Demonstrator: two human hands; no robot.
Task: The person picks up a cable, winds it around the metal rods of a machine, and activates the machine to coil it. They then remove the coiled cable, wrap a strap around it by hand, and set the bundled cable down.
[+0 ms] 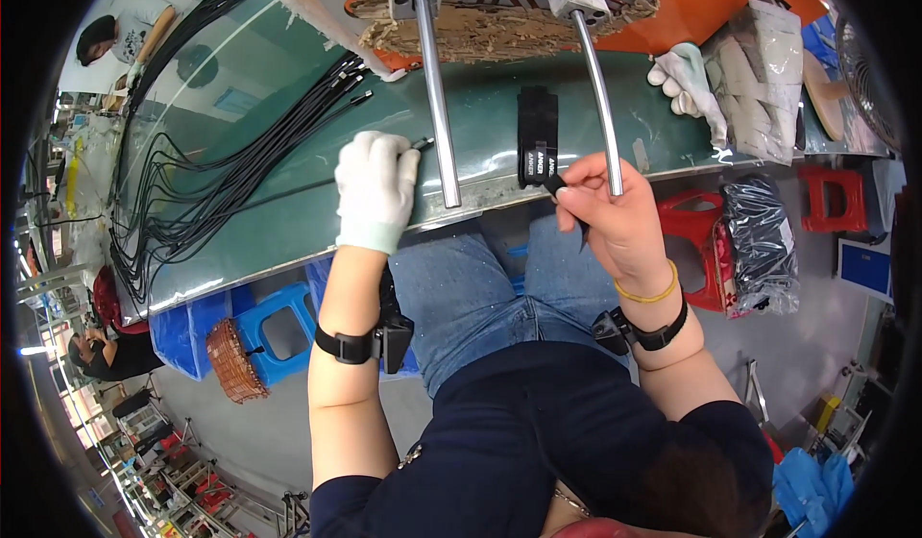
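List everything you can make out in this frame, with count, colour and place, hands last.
Table: one, green, in front of the person
Cables: many, black, table's left side
Metal rods: two, silver, upper centre
Strap stack: one, black, between the rods
Loose glove: one, white, table's right side
Plastic bag: one, clear, right of that glove
Red stools: two, red, right
Blue stool: one, blue, lower left
Wicker basket: one, brown, beside the blue stool
Other people: two, light and dark clothing, left edge
Background clutter: too small to count
Left hand: one, white-gloved, on a cable
Right hand: one, bare, pinching a black strap
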